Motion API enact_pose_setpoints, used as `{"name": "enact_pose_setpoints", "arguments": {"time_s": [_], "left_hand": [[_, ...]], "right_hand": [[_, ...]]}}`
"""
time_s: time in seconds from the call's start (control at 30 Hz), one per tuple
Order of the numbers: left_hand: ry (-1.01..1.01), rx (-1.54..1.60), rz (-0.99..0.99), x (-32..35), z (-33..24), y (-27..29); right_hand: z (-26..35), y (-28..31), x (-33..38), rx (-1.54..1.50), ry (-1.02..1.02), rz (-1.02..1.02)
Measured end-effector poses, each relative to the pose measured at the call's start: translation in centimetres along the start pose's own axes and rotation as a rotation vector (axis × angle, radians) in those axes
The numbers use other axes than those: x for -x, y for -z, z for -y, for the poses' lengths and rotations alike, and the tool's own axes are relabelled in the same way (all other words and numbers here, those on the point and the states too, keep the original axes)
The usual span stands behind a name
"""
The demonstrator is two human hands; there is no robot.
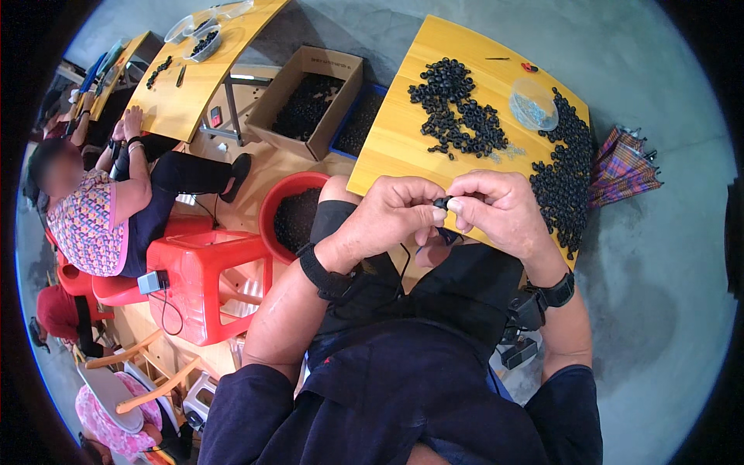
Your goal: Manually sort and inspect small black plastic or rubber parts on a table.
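Observation:
Close above the near edge of the yellow table, my left hand and my right hand meet fingertip to fingertip. Both pinch one small black rounded part, mostly covered by the fingers. Beyond my hands lies a heap of black ring-like parts. A second spread of black parts runs down the table's right side. Between them stands a clear round tub with tiny pale pieces inside. A few loose clear pieces lie beside it.
A red item and a thin dark tool lie at the far edge. A folded plaid umbrella is at the right. Leftward are a red tub, a cardboard box of black bits, a red stool and a seated person.

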State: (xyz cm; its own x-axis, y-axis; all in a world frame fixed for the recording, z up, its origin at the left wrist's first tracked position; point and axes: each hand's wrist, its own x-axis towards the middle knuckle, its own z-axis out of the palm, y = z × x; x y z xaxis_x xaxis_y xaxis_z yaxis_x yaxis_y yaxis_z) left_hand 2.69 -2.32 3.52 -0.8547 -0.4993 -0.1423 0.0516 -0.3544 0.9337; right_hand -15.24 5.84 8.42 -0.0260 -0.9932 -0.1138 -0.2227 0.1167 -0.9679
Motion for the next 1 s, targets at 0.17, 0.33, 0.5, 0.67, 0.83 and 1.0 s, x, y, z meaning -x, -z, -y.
{"name": "enact_pose_setpoints", "arguments": {"time_s": [0.17, 0.33, 0.5, 0.67, 0.83, 1.0], "left_hand": [[-0.011, -0.025, -0.001, -0.1, 0.0, 0.0], [0.011, -0.077, -0.059, -0.1, 0.0, -0.3], [0.007, -0.080, -0.022, 0.0, 0.4, -0.6], [0.026, -0.028, 0.081, 0.1, 0.1, -1.3], [0.019, -0.075, 0.079, 0.0, -0.2, -1.9], [-0.007, -0.084, 0.055, 0.1, -0.7, -2.4]], "right_hand": [[-0.4, 0.1, -0.3, -0.030, 0.060, 0.013], [-0.8, 0.2, 0.0, -0.133, -0.020, 0.055], [-0.5, 0.5, 0.8, -0.209, -0.088, 0.077], [-0.2, 0.5, 1.9, -0.125, -0.009, 0.088], [-0.2, 0.6, 2.4, -0.156, -0.005, 0.050], [-0.7, 1.2, 2.5, -0.295, -0.041, 0.054]]}}
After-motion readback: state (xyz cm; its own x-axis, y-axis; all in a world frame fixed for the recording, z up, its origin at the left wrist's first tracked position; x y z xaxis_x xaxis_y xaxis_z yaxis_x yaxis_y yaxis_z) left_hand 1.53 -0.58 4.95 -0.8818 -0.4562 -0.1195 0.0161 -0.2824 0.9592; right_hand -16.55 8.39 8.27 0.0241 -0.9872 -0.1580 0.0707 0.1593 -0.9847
